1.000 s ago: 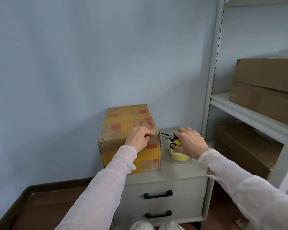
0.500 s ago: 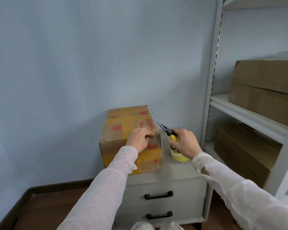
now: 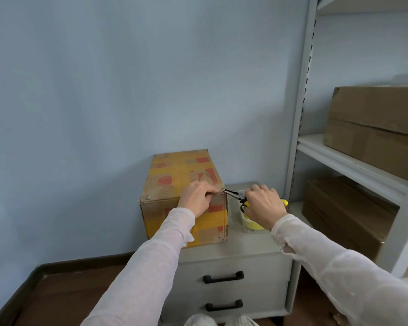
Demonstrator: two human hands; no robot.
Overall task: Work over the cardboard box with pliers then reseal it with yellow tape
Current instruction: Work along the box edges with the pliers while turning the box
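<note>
Cardboard box [image 3: 172, 175]: left hand [image 3: 194, 198] curls round its top edge; at three o'clock, right hand [image 3: 263, 207] grips pliers [image 3: 232, 194] touching the corner.

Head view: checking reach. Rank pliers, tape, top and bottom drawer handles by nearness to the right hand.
1. Pliers, in the right hand grip.
2. Tape, just under that hand.
3. Top handle, below, on the drawer front.
4. Bottom handle, lower still.
</note>
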